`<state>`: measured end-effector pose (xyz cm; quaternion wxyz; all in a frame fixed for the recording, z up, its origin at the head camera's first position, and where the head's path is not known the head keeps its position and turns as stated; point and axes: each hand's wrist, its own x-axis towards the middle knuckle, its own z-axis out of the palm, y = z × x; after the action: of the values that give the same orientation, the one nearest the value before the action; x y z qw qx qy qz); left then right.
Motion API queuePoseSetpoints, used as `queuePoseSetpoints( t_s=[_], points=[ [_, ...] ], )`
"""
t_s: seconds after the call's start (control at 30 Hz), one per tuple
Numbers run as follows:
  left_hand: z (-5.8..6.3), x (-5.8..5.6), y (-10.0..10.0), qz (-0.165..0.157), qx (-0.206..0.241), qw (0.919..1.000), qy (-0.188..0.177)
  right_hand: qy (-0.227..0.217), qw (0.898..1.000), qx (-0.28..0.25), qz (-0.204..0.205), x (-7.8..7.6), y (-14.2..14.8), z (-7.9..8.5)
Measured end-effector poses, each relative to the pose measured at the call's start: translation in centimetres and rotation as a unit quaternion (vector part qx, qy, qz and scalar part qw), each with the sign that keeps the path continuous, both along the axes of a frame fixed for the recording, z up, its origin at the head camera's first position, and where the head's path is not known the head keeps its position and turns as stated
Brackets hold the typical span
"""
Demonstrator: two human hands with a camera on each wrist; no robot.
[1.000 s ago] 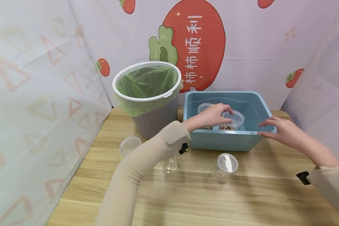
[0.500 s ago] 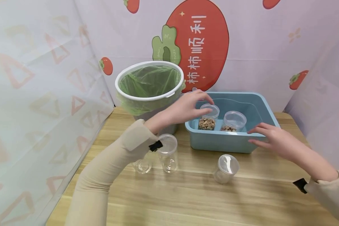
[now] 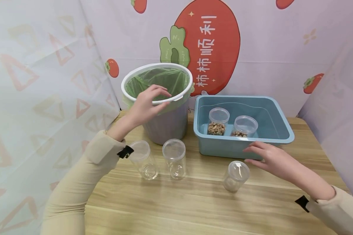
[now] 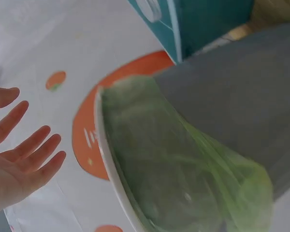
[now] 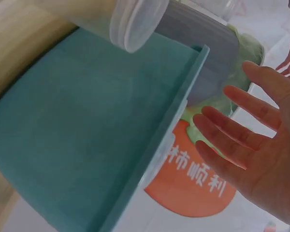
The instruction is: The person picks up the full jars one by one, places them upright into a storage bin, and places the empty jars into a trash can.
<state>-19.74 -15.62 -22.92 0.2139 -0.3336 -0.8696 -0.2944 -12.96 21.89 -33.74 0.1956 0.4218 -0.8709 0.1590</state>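
Hovering left hand (image 3: pixel 146 106) and right hand (image 3: pixel 271 160), fingers apart, I'm likely pre-grasp, next needing the jar (image 3: pixel 144 160) nearest the tabletop's (image 3: pixel 194 209) left edge.

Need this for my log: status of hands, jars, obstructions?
Left hand empty near bin; right hand empty near tub. Two jars in tub, three jars on table. Nothing seen in the way.
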Motion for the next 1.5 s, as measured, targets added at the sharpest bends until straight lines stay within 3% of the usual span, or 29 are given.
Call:
queuePoseSetpoints(
  t_s=[0.2,0.37,0.6,0.93,1.23,1.5],
  points=[
    [-0.8,-0.8,-3.9,0.043,0.040,0.9983,-0.001,-0.027,0.999,-0.021,0.001,0.5,-0.6,-1.5],
    [-2.2,-1.9,-6.5,0.065,0.077,0.9949,-0.001,-0.044,0.998,-0.041,0.013,0.7,-0.9,-2.8],
    [-3.6,-2.8,-9.2,0.084,0.099,0.9908,-0.040,-0.054,0.994,-0.085,0.042,0.9,-1.0,-5.2],
    [-4.4,-3.5,-10.2,0.091,0.095,0.9874,-0.088,-0.073,0.990,-0.113,0.032,1.4,-1.2,-8.2],
    [-3.1,-1.6,-9.1,0.075,0.095,0.9880,-0.095,-0.082,0.987,-0.137,0.019,1.6,-1.2,-9.5],
    [-5.1,-4.2,-10.5,0.061,0.088,0.9898,-0.093,-0.090,0.985,-0.148,0.008,1.9,-1.0,-9.9]
  ],
)
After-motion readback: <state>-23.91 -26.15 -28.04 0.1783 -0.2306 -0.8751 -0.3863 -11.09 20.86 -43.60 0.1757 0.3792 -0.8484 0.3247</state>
